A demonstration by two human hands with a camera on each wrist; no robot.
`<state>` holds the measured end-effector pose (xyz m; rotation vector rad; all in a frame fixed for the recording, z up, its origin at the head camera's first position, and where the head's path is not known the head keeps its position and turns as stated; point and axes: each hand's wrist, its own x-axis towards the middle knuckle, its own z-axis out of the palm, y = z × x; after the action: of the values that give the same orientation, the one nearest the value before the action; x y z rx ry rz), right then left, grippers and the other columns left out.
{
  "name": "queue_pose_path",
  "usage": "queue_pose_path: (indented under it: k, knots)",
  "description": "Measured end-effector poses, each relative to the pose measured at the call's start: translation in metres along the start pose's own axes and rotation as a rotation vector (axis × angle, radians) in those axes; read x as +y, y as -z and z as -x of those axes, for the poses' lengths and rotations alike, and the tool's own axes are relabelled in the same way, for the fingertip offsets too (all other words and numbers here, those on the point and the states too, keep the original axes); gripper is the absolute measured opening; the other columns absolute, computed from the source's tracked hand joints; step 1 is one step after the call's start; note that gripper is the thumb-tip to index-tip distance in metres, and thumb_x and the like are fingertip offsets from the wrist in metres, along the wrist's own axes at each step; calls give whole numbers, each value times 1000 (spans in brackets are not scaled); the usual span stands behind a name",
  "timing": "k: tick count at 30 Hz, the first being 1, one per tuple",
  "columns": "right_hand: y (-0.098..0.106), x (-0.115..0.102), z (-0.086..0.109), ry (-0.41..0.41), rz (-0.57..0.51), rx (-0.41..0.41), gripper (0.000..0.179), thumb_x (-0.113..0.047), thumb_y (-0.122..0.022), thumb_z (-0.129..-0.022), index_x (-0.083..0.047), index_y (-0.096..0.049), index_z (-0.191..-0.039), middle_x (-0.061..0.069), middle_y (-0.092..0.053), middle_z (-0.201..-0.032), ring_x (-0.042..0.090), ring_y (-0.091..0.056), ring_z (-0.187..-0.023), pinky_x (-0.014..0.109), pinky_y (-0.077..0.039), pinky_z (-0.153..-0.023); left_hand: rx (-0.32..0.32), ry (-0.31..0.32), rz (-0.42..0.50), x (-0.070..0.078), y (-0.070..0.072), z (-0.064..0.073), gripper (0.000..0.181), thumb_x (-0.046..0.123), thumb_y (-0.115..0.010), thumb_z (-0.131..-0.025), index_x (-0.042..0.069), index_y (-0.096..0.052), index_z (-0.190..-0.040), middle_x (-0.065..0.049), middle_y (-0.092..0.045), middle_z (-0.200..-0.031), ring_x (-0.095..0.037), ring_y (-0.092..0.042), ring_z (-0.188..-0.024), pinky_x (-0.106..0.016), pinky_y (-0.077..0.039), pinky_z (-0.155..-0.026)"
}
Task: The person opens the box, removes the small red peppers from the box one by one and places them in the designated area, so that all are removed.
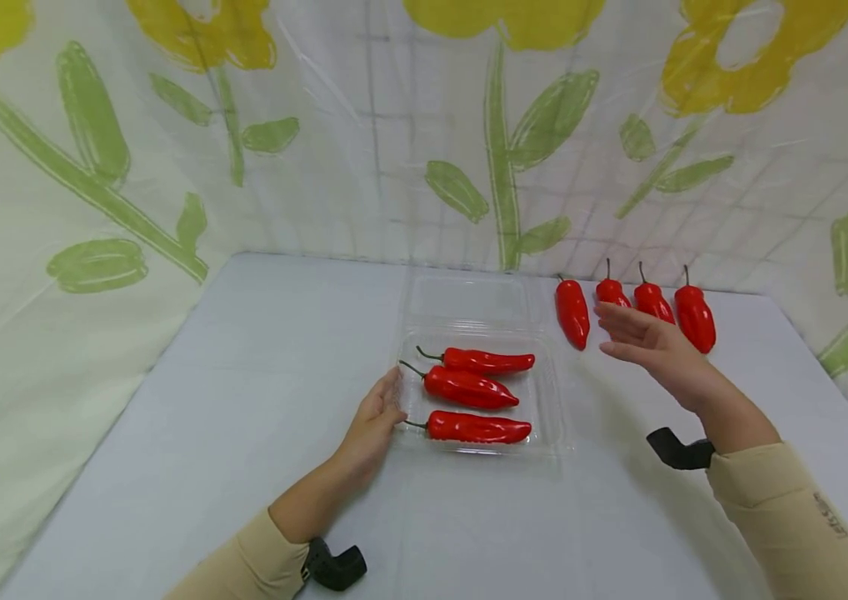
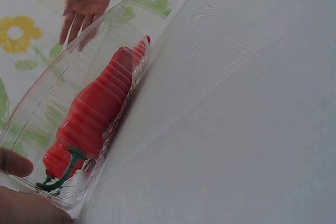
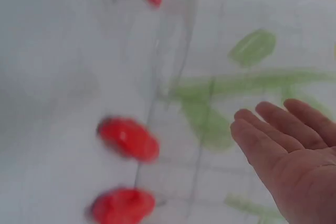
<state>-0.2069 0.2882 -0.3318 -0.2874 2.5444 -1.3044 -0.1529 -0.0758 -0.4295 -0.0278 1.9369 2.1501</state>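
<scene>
A clear plastic box [image 1: 555,408] lies on the table with its lid [image 1: 469,297] folded back. Three red chili peppers [image 1: 472,388] with green stems lie crosswise inside it, stems to the left. My left hand [image 1: 371,425] holds the box by its left edge; thumb and fingers also show at the rim in the left wrist view. Above the table, to the right of the box, my right hand [image 1: 652,346] is raised with its fingers extended and nothing in it. It partly covers two of the peppers [image 1: 652,302] behind it. The right wrist view is blurred around the peppers.
Several red peppers stand in a row at the table's back right, including one at the left end [image 1: 572,313] and one at the right end [image 1: 695,318]. A white curtain [image 1: 334,167] with painted flowers hangs behind the white table [image 1: 266,350].
</scene>
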Motion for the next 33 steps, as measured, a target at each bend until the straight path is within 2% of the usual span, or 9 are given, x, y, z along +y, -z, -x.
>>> queue_pose_path:
  k: [3, 6, 8, 10, 13, 17, 19, 26, 33]
  knots:
    - [-11, -11, 4, 47, -73, -19, 61, -28, -55, -91, -14, -31, -146, 13, -38, -147, 18, -48, -125, 19, -50, -87, 2, -9, 4, 0, 0, 1, 67, -10, -32, -83, -5, -12, -146, -18, -8, -156, -31, -3, -145, -46, -6, -118]
    - [-21, -21, 7, 79, -131, -38, 58, -25, -56, -91, -11, -35, -143, 10, -43, -144, -1, -51, -116, 16, -49, -86, -3, -16, 3, 0, 0, 2, 67, -10, -32, -83, -6, -11, -146, -19, -8, -156, -32, -2, -145, -46, -6, -118]
    - [-26, -26, 6, 90, -157, -54, 57, -23, -57, -90, -10, -37, -142, 9, -45, -142, -7, -51, -114, 16, -49, -87, -6, -20, 1, 0, 0, 2, 67, -10, -32, -82, -6, -11, -146, -19, -7, -156, -33, -2, -145, -47, -6, -117]
    - [-31, -30, 5, 92, -164, -73, 56, -23, -59, -89, -10, -39, -141, 9, -46, -142, -5, -51, -116, 16, -48, -88, -6, -20, 2, 0, 0, 2, 67, -10, -32, -82, -6, -11, -146, -19, -7, -156, -32, -2, -145, -47, -5, -118]
    - [-40, -36, 1, 92, -149, -109, 56, -23, -61, -88, -9, -42, -139, 12, -47, -141, 9, -51, -122, 18, -49, -90, -3, -19, 2, 0, 0, 2, 67, -9, -32, -83, -5, -12, -146, -19, -8, -156, -32, -2, -145, -47, -5, -118]
    - [-53, -44, -6, 103, -116, -166, 55, -22, -64, -85, -8, -46, -135, 14, -49, -138, 33, -47, -127, 30, -51, -92, -1, -11, 5, -1, 1, 0, 67, -9, -33, -83, -4, -12, -147, -17, -8, -157, -31, -2, -145, -46, -5, -118]
    - [-59, -48, -9, 114, -97, -202, 56, -22, -65, -84, -7, -47, -135, 15, -50, -137, 38, -45, -127, 37, -51, -93, 0, -9, 5, -1, 1, 0, 67, -8, -33, -83, -4, -12, -147, -16, -8, -157, -30, -2, -145, -45, -5, -118]
    - [-78, -64, -19, 125, -42, -350, 58, -25, -68, -82, -8, -49, -133, 17, -52, -134, 37, -49, -123, 39, -52, -91, -6, -17, 12, -2, 1, -1, 68, -9, -32, -82, -5, -12, -146, -17, -8, -157, -31, -1, -145, -46, -5, -118]
    - [-95, -76, -24, 97, 37, -424, 57, -25, -70, -81, -7, -52, -132, 13, -53, -134, 33, -49, -124, 37, -52, -91, -9, -15, 19, -3, 0, -1, 68, -9, -32, -82, -4, -12, -147, -16, -8, -157, -31, -1, -145, -46, -5, -118]
